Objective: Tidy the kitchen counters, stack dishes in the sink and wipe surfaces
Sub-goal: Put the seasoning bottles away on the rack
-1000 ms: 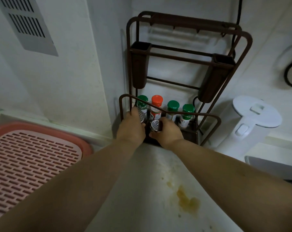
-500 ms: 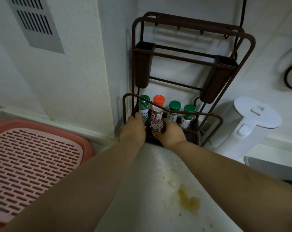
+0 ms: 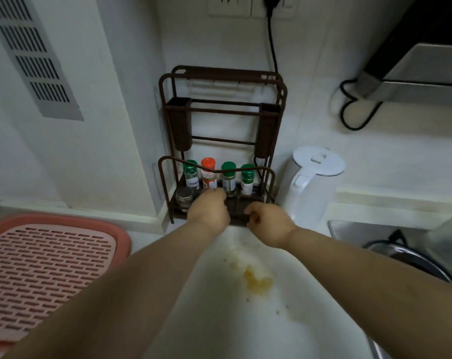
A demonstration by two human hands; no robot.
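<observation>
Spice jars are being set in the rack [image 3: 267, 182] at the counter's back edge, left hand [image 3: 210, 210] fingers hidden behind a shaker, right hand [image 3: 267, 225] loosely curled, empty; stain [image 3: 257, 281] wiping judged next.

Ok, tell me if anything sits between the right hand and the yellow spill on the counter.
Nothing visible does. The right hand is empty before the brown rack; only bare white counter lies between it and the yellow spill, nearer the person.
</observation>
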